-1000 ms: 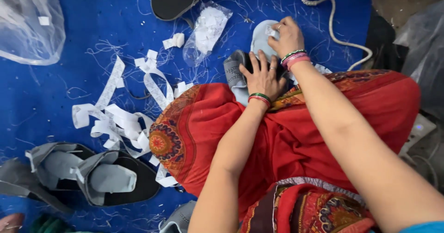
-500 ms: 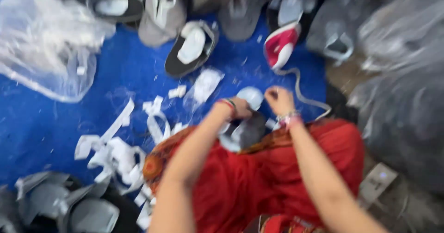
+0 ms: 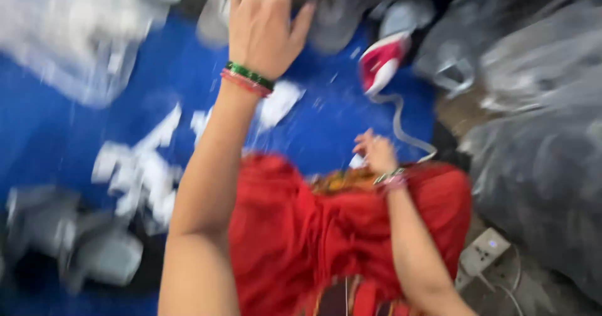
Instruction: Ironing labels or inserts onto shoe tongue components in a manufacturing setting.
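Note:
The picture is blurred by motion. My left hand (image 3: 263, 24) is stretched far forward with its fingers spread, over a pile of grey sandal parts (image 3: 338, 15) at the far edge of the blue sheet (image 3: 75, 147). It holds nothing that I can see. My right hand (image 3: 375, 153) rests low at the edge of my red-clad knee (image 3: 326, 228), fingers curled over a small white piece that is mostly hidden. Both wrists wear bangles.
White cut strips (image 3: 138, 172) lie on the blue sheet at left, with grey sandals (image 3: 75, 241) below them. A red-and-white iron-like tool (image 3: 382, 62) with a white cord lies ahead. Clear plastic bags (image 3: 539, 140) fill the right side. A white power strip (image 3: 483, 253) sits at lower right.
My left hand has left the dark sole at my knee and reached far forward to the sandal pile. The view has swung up. My right hand has stayed by the knee.

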